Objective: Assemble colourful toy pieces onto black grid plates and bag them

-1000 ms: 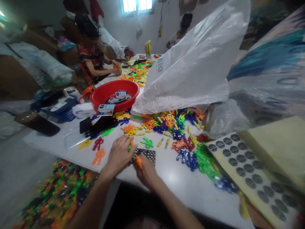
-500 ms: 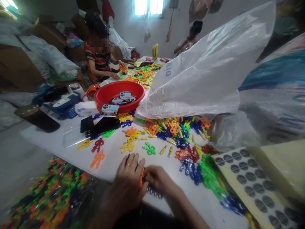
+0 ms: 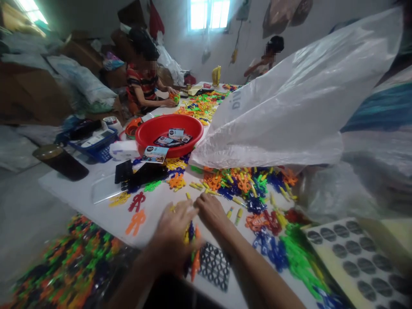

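My left hand (image 3: 172, 236), smeared by motion, curls around a row of blue, yellow, green and orange plastic clips (image 3: 195, 257) near the table's front edge. Beside that row lies a black perforated sheet (image 3: 215, 267). My right hand (image 3: 210, 209) reaches farther forward, with its fingers bent down at the tabletop close to some small yellow pieces (image 3: 197, 186). Whatever sits under its fingertips is hidden. Left of my hands lie orange clips (image 3: 135, 222) and dark red clips (image 3: 137, 201).
A red basin (image 3: 141, 133) holds printed cards. Mixed clips (image 3: 247, 182) are heaped before a large white plastic bag (image 3: 273, 111). A sticker sheet (image 3: 325, 253) lies at right. A dark bottle (image 3: 61, 163) and blue basket (image 3: 103, 148) stand left. Two people sit farther back.
My right hand has moved forward from beside my left hand. The row of clips and the black sheet are now uncovered. The green clips ahead are no longer visible. The view has shifted slightly.
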Demonstrator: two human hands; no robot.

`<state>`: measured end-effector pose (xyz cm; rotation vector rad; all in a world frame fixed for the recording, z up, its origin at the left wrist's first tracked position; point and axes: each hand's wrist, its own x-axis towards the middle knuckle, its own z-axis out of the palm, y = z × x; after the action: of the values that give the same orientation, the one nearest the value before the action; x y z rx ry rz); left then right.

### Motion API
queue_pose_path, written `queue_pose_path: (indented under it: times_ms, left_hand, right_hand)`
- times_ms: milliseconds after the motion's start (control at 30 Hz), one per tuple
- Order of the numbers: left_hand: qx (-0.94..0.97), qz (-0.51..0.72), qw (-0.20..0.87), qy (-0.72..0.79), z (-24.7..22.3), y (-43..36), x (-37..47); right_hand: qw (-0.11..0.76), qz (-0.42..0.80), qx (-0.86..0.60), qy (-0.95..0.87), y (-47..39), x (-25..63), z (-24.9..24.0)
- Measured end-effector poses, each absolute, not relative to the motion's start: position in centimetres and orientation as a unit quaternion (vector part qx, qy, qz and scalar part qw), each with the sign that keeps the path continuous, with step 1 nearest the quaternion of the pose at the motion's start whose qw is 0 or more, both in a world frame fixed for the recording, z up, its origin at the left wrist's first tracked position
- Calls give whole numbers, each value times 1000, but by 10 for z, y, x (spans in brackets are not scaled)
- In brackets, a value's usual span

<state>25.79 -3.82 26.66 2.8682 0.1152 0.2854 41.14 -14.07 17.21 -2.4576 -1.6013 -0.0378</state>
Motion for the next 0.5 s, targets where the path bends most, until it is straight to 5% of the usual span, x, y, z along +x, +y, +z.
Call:
queue_pose_path:
  times_ms: [300, 500]
  left_hand:
    - [966, 13, 141, 216, 205, 64, 365]
    - [923, 112, 280, 240, 200, 62, 372]
  right_hand:
    - [146, -26, -856, -496, -156, 405, 157]
    - [350, 34, -826, -440, -165, 409, 177]
